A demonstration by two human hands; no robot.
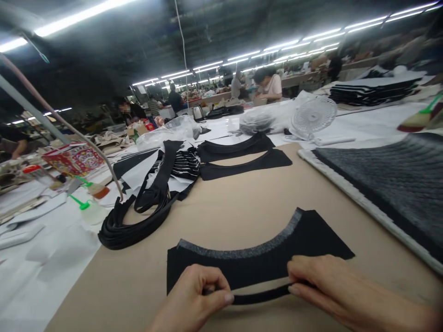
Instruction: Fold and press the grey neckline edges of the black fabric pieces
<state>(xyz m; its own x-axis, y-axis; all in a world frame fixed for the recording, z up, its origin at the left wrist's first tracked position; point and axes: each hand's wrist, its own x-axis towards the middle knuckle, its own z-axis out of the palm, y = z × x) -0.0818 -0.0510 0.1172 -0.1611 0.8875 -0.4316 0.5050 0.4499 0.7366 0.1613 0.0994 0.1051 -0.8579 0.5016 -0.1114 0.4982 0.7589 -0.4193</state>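
Observation:
Between my two hands stretches a narrow black strip (pixel 261 296), held just above the tan board (pixel 221 203). My left hand (pixel 199 295) is closed, pinching it between thumb and fingers at one side. On the other side my right hand (pixel 321 281) pinches the same strip, also closed. Just beyond it lies a curved black fabric piece (pixel 263 263) with a grey speckled band along its concave edge. My hands partly cover its near edge. The strip's ends are hidden in my fingers.
A bundle of black strips (pixel 134 230) lies at left, near two green-tipped bottles (pixel 92 212). Two more curved black pieces (pixel 245 168) lie farther back. A stack of grey-black sheets (pixel 387 180) fills the right. Behind stands a small white fan (pixel 313 117); people work in the background.

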